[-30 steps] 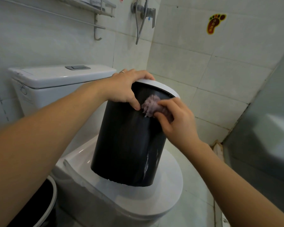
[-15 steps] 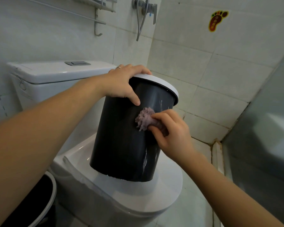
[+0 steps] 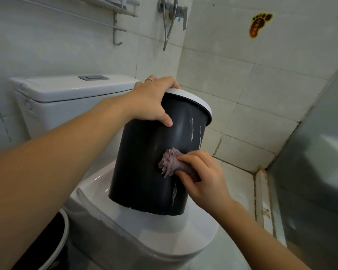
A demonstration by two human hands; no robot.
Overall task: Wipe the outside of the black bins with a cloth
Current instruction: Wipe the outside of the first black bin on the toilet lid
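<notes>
A black round bin (image 3: 141,162) with a white rim stands on the closed toilet lid (image 3: 183,230), leaning away from me. My left hand (image 3: 152,100) grips its rim, thumb on the outer wall and fingers over the top. My right hand (image 3: 201,176) pinches a bunched purple cloth (image 3: 169,161) and presses it against the bin's side, about halfway down. Pale streaks show on the wall above and below the cloth. A second black bin (image 3: 45,246) with a white rim peeks in at the lower left, mostly hidden by my left arm.
The toilet tank (image 3: 70,94) stands behind the bin against a tiled wall. A towel rail with hook (image 3: 117,28) and shower fittings (image 3: 172,14) hang above. A grey panel (image 3: 320,152) closes the right side, with a low tiled curb (image 3: 261,195) beside it.
My right hand has slid the cloth down the bin's side, from just under the rim to mid-height. My left hand has kept its grip on the rim.
</notes>
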